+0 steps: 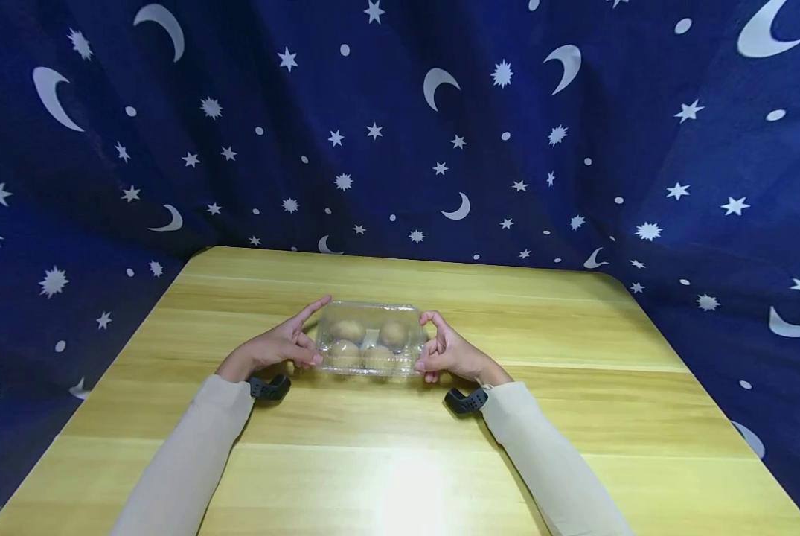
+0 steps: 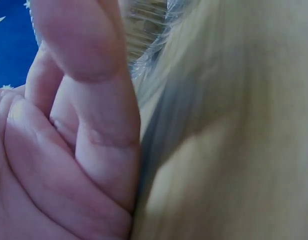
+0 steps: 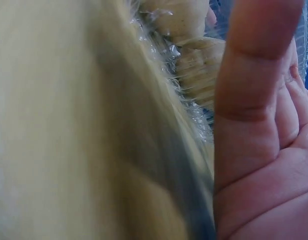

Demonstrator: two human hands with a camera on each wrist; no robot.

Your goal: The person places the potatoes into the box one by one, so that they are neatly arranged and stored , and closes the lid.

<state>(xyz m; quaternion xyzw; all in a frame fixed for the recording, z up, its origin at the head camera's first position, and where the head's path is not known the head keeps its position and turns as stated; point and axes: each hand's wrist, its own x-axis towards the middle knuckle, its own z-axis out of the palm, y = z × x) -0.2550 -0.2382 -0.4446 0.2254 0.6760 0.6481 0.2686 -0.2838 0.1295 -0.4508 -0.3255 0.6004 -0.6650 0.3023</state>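
Note:
A clear plastic clamshell box point(image 1: 370, 304) holds several round tan items point(image 1: 348, 330), egg- or potato-like; I cannot tell which. Its top looks closed in the head view. My left hand point(image 1: 275, 347) grips the box's left end, thumb at the front corner and index finger stretched along to the back corner. At the right end my right hand point(image 1: 458, 356) holds it, thumb at the front corner and index finger bent at the back one. In the right wrist view, two tan items point(image 3: 201, 62) show through the ribbed plastic beside my thumb. The left wrist view shows only a bit of the box point(image 2: 146, 30).
A light wood-grain table point(image 1: 386, 424) lies under both forearms. Behind it and at its sides hangs a dark blue cloth point(image 1: 400, 149) printed with moons and stars. Each wrist wears a black band point(image 1: 466, 400).

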